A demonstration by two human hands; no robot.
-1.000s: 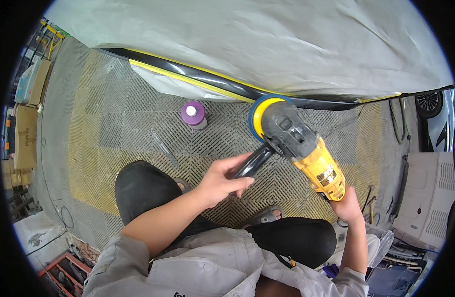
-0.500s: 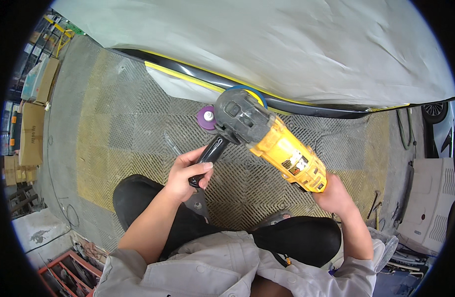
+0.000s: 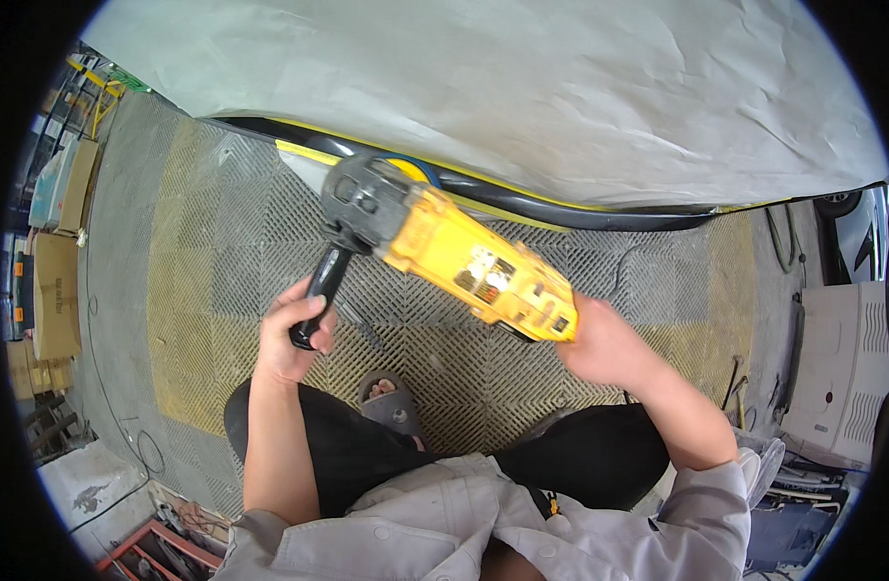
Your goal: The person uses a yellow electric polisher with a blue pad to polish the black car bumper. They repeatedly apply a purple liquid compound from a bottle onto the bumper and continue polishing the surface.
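Note:
A yellow and black power polisher (image 3: 483, 266) slants across the middle, its grey-black head at the upper left. My left hand (image 3: 287, 334) is closed round the black side handle (image 3: 324, 290). At the other end, my right hand (image 3: 607, 341) grips the rear of the yellow body, its fingers mostly hidden. Beyond the head, part of a yellow and blue round pad (image 3: 415, 171) shows against a glossy black car sill (image 3: 570, 211); whether they touch I cannot tell. Yellow masking tape (image 3: 560, 200) edges the sill, and pale sheeting (image 3: 522, 87) covers the area above.
Grey and yellow floor grating (image 3: 444, 387) lies under my legs and a sandal (image 3: 390, 405). Cardboard boxes (image 3: 55, 295) stand at the left. A cream-coloured panel (image 3: 836, 358) is at the right, near another car (image 3: 865, 237). A red metal frame (image 3: 164, 552) sits at lower left.
Both hands have moved the polisher leftward along the sill, and its body lies flatter across the view. The purple disc with a white top, seen beside the head before, is now out of sight.

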